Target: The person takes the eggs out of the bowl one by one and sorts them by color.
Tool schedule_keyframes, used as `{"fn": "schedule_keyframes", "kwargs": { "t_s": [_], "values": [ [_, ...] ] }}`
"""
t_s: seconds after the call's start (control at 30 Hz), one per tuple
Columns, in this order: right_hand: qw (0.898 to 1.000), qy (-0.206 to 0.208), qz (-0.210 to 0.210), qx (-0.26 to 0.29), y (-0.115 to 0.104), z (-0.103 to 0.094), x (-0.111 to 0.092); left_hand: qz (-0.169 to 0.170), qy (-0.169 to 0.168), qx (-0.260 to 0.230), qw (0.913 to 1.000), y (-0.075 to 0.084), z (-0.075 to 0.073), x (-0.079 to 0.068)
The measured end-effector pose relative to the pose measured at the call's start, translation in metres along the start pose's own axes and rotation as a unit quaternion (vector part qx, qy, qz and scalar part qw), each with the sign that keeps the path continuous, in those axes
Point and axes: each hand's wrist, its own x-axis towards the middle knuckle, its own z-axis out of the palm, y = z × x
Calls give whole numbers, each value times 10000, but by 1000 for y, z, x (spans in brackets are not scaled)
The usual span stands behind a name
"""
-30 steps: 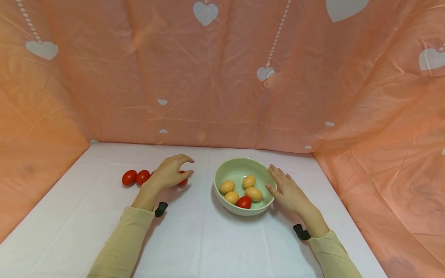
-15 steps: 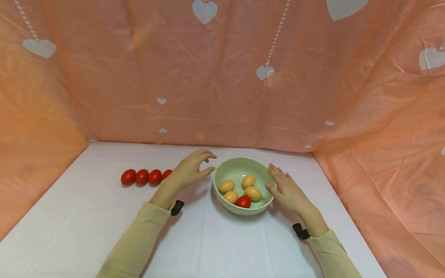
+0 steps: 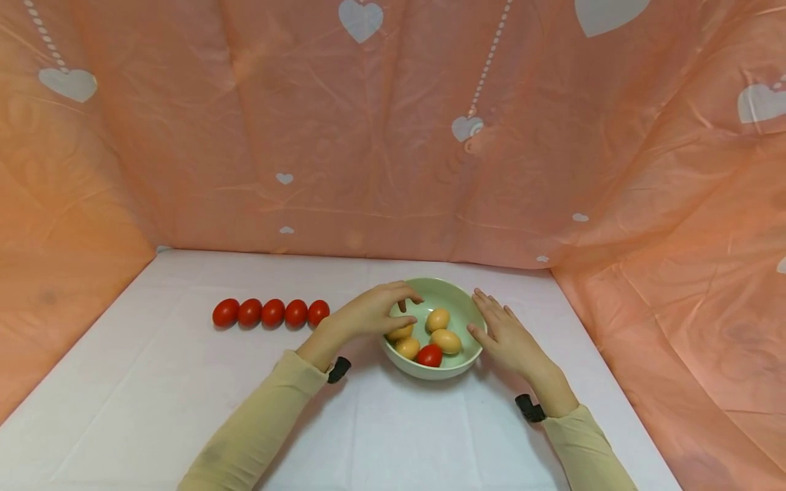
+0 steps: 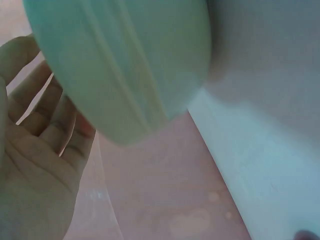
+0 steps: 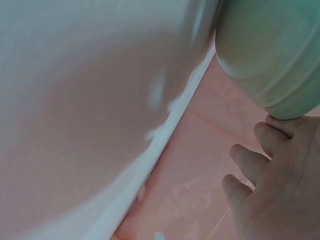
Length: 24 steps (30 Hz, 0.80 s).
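A pale green bowl (image 3: 430, 373) holds several yellow-brown eggs (image 3: 445, 341) and one red tomato (image 3: 429, 355). My left hand (image 3: 373, 312) hovers over the bowl's left rim, thumb and fingers parted, with nothing visible between them. Part of the leftmost egg is hidden behind that hand. My right hand (image 3: 506, 339) lies along the right side of the bowl with its fingers extended, the fingertips at the rim. In the left wrist view, the bowl's outer wall (image 4: 125, 65) covers some of the left fingers. The right wrist view has the right fingers close against the bowl (image 5: 272, 60).
Several red tomatoes (image 3: 273, 313) lie in a row on the white tablecloth (image 3: 153, 382), left of the bowl. An orange curtain (image 3: 368, 136) with white hearts encloses the table at the back and sides. Each wrist wears a black device (image 3: 529, 408).
My left hand has moved right, from above the tomato row to the bowl's left rim, uncovering the row's right end. The right hand and bowl have stayed in place.
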Motion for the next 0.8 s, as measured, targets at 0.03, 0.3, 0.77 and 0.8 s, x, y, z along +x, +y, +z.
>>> {"fn": "schedule_keyframes", "kwargs": {
  "t_s": [0.03, 0.3, 0.77, 0.8],
  "values": [
    [10000, -13, 13, 1, 0, 0, 0, 71, -111, -23, 9999, 1, 2, 3],
    [10000, -9, 31, -1, 1, 0, 0, 674, -870, 164, 9938, 14, 18, 18],
    [10000, -14, -3, 15, -1, -1, 0, 469, -1745, 524, 9821, 22, 31, 28],
    [10000, -13, -7, 14, -1, -1, 0, 467, -1745, 562, 9819, 22, 32, 28]
  ]
}}
